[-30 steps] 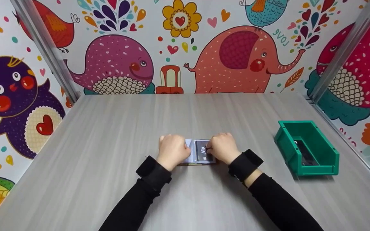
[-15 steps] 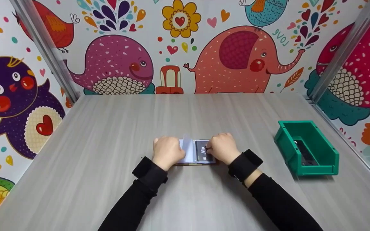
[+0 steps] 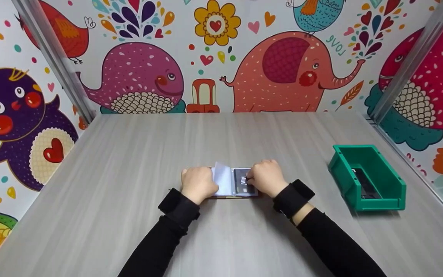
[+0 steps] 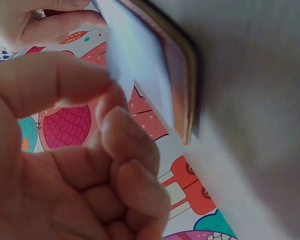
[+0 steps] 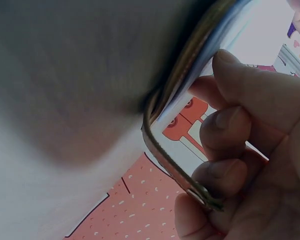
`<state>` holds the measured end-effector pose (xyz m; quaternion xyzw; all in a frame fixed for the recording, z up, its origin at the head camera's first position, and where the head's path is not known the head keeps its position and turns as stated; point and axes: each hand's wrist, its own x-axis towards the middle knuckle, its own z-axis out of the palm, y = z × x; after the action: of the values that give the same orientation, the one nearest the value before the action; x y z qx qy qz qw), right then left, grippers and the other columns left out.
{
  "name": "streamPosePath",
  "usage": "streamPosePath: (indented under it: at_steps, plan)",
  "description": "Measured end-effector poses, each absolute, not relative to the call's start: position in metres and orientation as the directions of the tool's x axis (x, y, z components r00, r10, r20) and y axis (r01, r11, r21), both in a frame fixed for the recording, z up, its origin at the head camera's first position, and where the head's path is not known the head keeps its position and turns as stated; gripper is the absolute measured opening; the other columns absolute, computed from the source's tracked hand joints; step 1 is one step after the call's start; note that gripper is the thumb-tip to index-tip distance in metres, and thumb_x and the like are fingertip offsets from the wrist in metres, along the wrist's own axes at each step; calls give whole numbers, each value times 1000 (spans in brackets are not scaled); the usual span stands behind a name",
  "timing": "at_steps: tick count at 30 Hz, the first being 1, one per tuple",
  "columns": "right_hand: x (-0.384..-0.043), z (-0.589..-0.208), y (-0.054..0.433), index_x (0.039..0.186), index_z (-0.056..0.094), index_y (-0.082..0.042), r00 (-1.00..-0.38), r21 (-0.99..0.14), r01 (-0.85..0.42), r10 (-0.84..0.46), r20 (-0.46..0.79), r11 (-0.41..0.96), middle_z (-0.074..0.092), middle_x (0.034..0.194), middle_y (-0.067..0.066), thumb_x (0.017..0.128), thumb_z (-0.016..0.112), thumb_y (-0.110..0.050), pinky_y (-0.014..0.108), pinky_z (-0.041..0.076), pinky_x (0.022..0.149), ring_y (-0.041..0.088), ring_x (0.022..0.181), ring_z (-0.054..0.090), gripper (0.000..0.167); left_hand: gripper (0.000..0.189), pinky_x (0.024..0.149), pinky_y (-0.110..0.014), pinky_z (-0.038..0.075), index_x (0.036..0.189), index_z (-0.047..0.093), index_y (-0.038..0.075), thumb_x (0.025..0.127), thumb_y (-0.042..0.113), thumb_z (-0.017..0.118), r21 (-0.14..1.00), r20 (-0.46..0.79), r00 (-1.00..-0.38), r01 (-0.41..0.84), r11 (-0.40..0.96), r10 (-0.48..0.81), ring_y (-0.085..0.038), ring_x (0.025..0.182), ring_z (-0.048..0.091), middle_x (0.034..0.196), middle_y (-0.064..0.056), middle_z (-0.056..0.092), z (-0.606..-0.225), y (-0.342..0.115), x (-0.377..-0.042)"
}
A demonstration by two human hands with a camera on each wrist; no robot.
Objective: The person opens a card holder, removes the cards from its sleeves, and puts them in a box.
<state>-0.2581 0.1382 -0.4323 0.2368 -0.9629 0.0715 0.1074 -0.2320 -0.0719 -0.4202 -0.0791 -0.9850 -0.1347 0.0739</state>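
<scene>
A small card holder (image 3: 223, 184) with clear plastic sleeves and a brown cover lies spread on the table before me. A dark card (image 3: 241, 179) printed "Vip" sits in its right-hand sleeve. My left hand (image 3: 199, 184) pinches the edge of a whitish translucent sleeve page (image 4: 140, 55) between thumb and forefinger, its other fingers curled. At the right side, my right hand (image 3: 268, 177) grips the holder's edge, with the thumb (image 5: 227, 60) over the pages. A narrow strap (image 5: 165, 155) sticks out from the cover past its curled fingers. The hands hide both outer ends of the holder.
To the right stands a green plastic bin (image 3: 383, 204) with a dark flat item (image 3: 365, 184) inside. The grey wood-grain table (image 3: 129, 154) reaches back to cartoon-printed walls with metal corner posts.
My left hand has shifted left and slightly toward me, turning the clear page leftward and baring more of the left side. The right hand has stayed in place.
</scene>
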Motion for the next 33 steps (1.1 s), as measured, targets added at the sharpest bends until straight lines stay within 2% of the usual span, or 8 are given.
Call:
streamPosePath:
  at_steps: [5, 8, 24, 33]
  plan:
    - [-258, -433, 138, 75, 79, -16, -861, -93, -477, -444, 250, 874, 71, 76, 6, 74, 83, -18, 44, 40, 68, 32, 69, 59, 4, 19, 70, -41, 36, 60, 54, 13, 67, 15, 71, 249, 135, -981, 169, 954, 139, -27, 65, 58, 64, -2, 58, -422, -73, -233]
    - [-259, -433, 138, 70, 78, -17, -859, -92, -479, -445, 252, 873, 70, 72, 5, 74, 83, -17, 43, 39, 67, 31, 66, 57, 6, 18, 69, -41, 36, 61, 54, 13, 67, 15, 71, 242, 127, -982, 169, 955, 142, -27, 65, 58, 65, -2, 58, -422, -74, -234]
    - [-258, -433, 138, 77, 80, -17, -862, -93, -473, -438, 255, 876, 70, 74, 7, 73, 84, -17, 43, 39, 66, 32, 67, 57, 5, 14, 73, -42, 38, 73, 65, 9, 70, 18, 76, 206, 49, -991, 132, 970, 124, -28, 73, 61, 77, -6, 66, -425, -72, -237]
    - [-257, -433, 139, 74, 79, -17, -856, -84, -483, -449, 257, 872, 70, 74, 6, 75, 84, -18, 44, 40, 66, 32, 67, 59, 5, 12, 73, -42, 38, 76, 67, 9, 71, 15, 75, 188, 43, -993, 115, 975, 109, -29, 76, 63, 81, -7, 68, -422, -72, -237]
